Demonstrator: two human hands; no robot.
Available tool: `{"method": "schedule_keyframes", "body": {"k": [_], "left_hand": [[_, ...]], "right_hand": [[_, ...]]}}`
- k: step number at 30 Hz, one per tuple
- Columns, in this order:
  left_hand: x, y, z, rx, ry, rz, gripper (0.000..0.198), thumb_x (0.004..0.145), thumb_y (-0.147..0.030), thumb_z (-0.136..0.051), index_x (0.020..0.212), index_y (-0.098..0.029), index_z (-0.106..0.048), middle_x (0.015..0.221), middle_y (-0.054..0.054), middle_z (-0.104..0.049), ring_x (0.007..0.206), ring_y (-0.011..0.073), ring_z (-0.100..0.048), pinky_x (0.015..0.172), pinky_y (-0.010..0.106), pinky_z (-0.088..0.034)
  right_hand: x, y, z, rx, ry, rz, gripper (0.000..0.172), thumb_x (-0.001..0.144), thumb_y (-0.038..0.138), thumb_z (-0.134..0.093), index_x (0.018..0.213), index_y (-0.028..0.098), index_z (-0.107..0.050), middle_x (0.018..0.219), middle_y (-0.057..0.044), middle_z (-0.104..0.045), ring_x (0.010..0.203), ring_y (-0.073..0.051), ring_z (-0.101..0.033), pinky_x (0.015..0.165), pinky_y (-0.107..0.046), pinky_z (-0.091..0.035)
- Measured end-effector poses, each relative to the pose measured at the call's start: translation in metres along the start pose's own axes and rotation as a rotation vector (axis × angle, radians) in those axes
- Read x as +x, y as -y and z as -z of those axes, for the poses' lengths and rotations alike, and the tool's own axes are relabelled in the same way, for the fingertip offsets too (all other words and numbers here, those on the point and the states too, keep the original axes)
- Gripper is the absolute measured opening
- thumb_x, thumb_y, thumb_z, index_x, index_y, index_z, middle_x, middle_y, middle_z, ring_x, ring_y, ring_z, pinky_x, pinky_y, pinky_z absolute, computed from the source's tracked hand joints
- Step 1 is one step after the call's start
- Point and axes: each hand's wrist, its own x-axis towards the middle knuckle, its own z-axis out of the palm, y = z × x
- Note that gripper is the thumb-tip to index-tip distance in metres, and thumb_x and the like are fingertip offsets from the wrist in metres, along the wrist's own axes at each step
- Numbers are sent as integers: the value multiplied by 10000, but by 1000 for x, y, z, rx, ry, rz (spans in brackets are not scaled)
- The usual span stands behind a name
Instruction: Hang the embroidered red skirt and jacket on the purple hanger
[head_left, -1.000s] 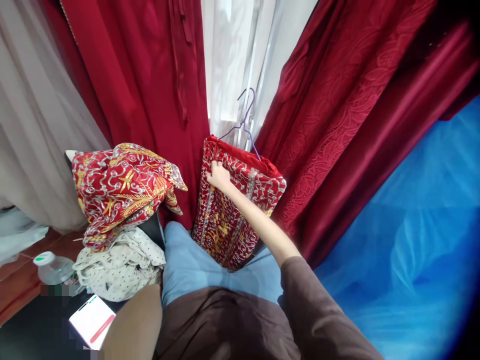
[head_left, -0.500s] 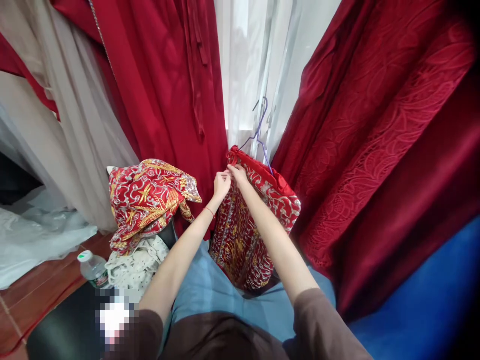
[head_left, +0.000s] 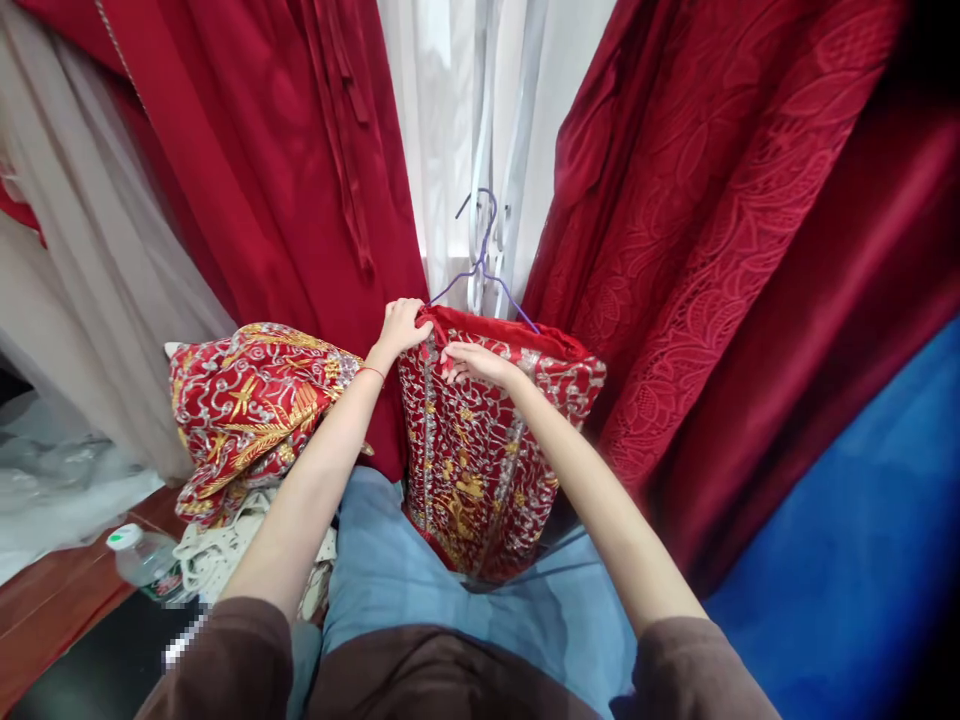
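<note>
**Both grips closed on the hung garment**

The left grip [head_left: 401, 325] is seen curled tight over the top left corner of the embroidered red garment [head_left: 480, 450], just where the shoulder of the purple wire hanger [head_left: 484, 262] runs into the cloth. No gap is left between fingers and fabric. The right grip [head_left: 471, 362] is set just beside it, a little lower, on the garment's front face. Its fingers are bent down and a small fold of the patterned cloth is pinched beneath them. So both are closed, and both on the same piece. A thin red thread is worn on the left wrist.

The garment is hung folded over the hanger, straight ahead, in the gap between the curtains. Its lower end is dropped to the pale blue trousers [head_left: 375, 560] on the lap. What the hook is caught on cannot be made out against the white sheer curtain [head_left: 450, 120].

Now the count. Two grips, one hanger and one hung garment are seen. One second embroidered red cloth [head_left: 247, 400], in like gold and silver pattern, is heaped to the left, with the left forearm passed just in front of its right edge. One cream dotted cloth [head_left: 206, 555] is tucked under that heap. One white-capped plastic bottle [head_left: 142, 562] is seen beside it at the lower left.

Two red curtains are counted: a smooth red curtain [head_left: 285, 150] on the left and a patterned red curtain [head_left: 712, 250] on the right. One blue surface [head_left: 847, 520] is spread across the lower right.
</note>
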Motion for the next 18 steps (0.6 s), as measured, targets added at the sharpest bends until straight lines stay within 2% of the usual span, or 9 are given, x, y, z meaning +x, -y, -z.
{"method": "schedule_keyframes", "body": {"k": [2,4,8,12,15,18], "left_hand": [[-16,0,12,79,-2,-17,201,862,-296,-495,978,-172,-603,997,134,-657,1073,318,-580,1017,464,-384],[-32,-1,22,109,6,-63,211,850,-278,-500,1009,-170,-587,1011,128,-645,1057,312,-574,999,445,-388],[-49,-5,36,94,117,-166,373,767,-298,-610,1108,-154,-560,1071,130,-629,1064,320,-560,989,433,-394],[-50,-8,44,21,234,-200,477,791,-339,-615,1216,-141,-524,1167,131,-620,1097,304,-551,1024,428,-383],[-52,-8,45,-39,215,-176,332,913,-371,-490,1165,-162,-543,1117,107,-638,1069,276,-559,1012,418,-386],[-54,-10,41,-30,145,-145,291,973,-409,-417,1080,-175,-554,1064,103,-651,1029,269,-567,985,410,-393]], "right_hand": [[-13,-3,0,-51,-28,44,234,999,343,-504,838,185,-567,734,-3,-727,625,-98,-684,583,-168,-490],[-25,-12,-5,-149,-32,43,258,1008,301,-478,790,181,-547,713,2,-721,598,-89,-668,551,-158,-462],[-43,-27,-23,-371,3,-207,302,1016,289,-461,733,187,-495,618,-4,-705,508,-103,-640,457,-162,-397],[-51,-27,-32,-580,-77,-390,275,1037,251,-367,799,201,-496,601,-16,-711,529,-143,-678,459,-186,-425],[-59,-29,-35,-787,-65,-530,261,1015,211,-388,844,167,-580,673,-62,-743,590,-171,-714,536,-227,-510],[-70,-42,-42,-964,-48,-631,147,925,209,-586,867,95,-657,734,-106,-743,651,-204,-726,614,-287,-569]]}}
